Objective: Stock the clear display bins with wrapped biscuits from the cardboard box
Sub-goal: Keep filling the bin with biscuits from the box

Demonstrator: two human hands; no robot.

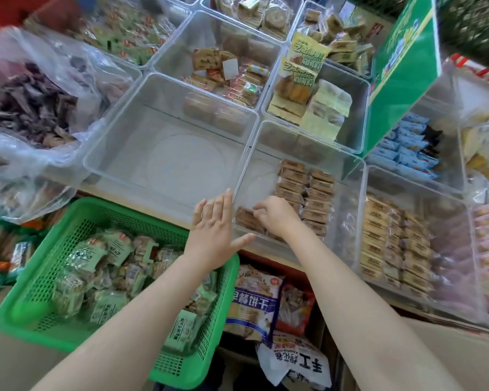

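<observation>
Two rows of brown wrapped biscuits (305, 193) lie in a clear display bin (347, 221) in front of me. My right hand (274, 214) reaches into that bin with curled fingers, pinching a wrapped biscuit stack (244, 217) at the bin's near left corner. My left hand (215, 230) is flat, fingers straight, against the near edge where this bin meets an empty clear bin (164, 148) to its left. The cardboard box (449, 359) shows only as a brown edge at the bottom right.
A green plastic basket (40, 292) of green-wrapped snacks stands at the lower left. Snack bags (254, 300) lie below the shelf edge. More clear bins hold biscuits on the right (393, 249) and behind (223, 69). A green carton (401, 69) leans at the upper right; plastic bags (31, 108) on the left.
</observation>
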